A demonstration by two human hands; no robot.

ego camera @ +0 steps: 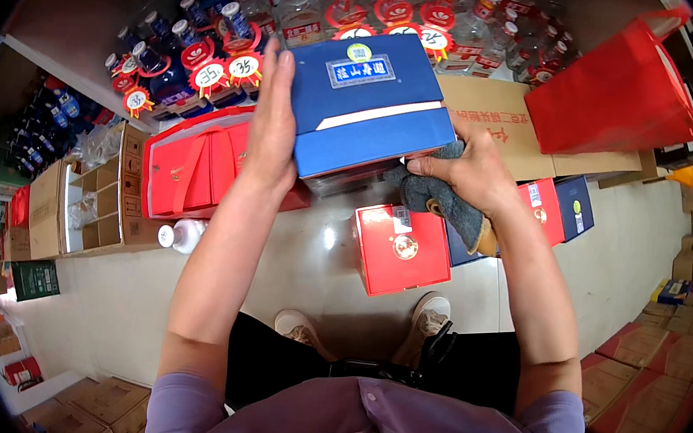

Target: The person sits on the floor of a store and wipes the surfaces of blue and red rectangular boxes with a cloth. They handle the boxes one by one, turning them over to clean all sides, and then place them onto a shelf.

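Note:
A blue gift box (365,113) with a white stripe is held up before me, between my two hands. My left hand (275,122) lies flat along its left side, fingers pointing away from me. At the lower right corner, my right hand (477,167) grips the box together with a dark grey cloth (429,191) that hangs beneath it. Below on the floor stands a red gift box (403,252) with a gold emblem. Another red box (543,210) and a dark blue box (576,209) lie to the right of my right forearm.
Glass bottles (299,9) and blue bottles with price tags (174,72) crowd the shelf ahead. A red bag (617,93) stands on a cardboard carton (493,114). At left are a red package (197,177), a white bottle (184,235) and a divided open carton (95,201). Stacked cartons (643,372) line the right.

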